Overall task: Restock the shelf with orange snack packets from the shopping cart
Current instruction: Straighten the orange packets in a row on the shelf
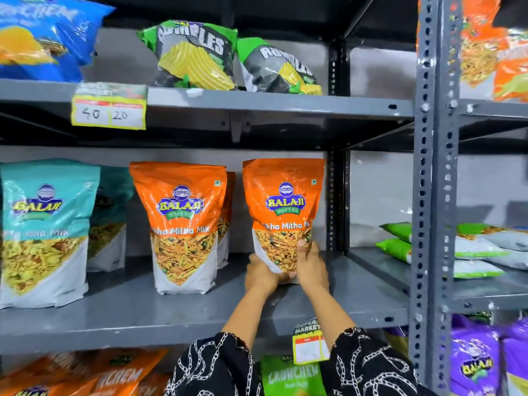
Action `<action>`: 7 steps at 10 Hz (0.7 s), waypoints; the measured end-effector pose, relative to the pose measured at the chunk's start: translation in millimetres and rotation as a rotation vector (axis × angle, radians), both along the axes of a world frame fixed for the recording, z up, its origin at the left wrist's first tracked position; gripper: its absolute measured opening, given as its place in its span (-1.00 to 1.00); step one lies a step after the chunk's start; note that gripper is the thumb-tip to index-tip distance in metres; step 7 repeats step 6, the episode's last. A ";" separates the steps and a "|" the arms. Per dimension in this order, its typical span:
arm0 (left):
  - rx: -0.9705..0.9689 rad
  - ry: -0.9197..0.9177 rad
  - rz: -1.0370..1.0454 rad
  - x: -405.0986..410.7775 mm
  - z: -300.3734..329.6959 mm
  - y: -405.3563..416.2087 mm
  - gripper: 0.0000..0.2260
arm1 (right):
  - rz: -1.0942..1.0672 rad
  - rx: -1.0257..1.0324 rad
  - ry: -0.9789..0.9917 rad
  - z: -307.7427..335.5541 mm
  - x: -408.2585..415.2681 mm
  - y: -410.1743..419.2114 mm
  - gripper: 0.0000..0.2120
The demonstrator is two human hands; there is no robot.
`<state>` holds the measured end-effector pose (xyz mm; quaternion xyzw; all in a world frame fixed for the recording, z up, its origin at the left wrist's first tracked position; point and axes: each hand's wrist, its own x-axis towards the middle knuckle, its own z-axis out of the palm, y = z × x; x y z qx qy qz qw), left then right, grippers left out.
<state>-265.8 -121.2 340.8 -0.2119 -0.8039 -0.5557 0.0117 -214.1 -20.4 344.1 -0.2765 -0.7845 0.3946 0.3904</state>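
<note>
An orange Balaji snack packet (283, 207) stands upright on the grey middle shelf (200, 307), toward its right end. My left hand (261, 274) grips its lower left corner and my right hand (311, 267) grips its lower right side. To its left stands another orange packet (180, 224) of the same kind, with one more partly hidden behind it. The shopping cart is out of view.
Teal Balaji packets (45, 230) fill the shelf's left part. Green-black chip bags (194, 52) and a blue bag (43, 38) sit on the shelf above. A perforated grey upright (434, 195) bounds the right side, with green-white packets (471, 247) beyond. Orange, green and purple packets lie below.
</note>
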 end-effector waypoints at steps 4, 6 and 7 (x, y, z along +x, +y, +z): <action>-0.019 0.012 -0.078 5.4 1.5 -7.3 -0.15 | -0.017 -0.018 0.070 -1.3 3.1 2.1 -0.42; -0.166 0.307 -0.004 16.8 8.1 -46.6 -0.12 | -0.178 0.329 0.390 15.0 33.0 -35.7 -0.59; -0.166 0.307 -0.004 16.8 8.1 -46.6 -0.12 | -0.178 0.329 0.390 15.0 33.0 -35.7 -0.59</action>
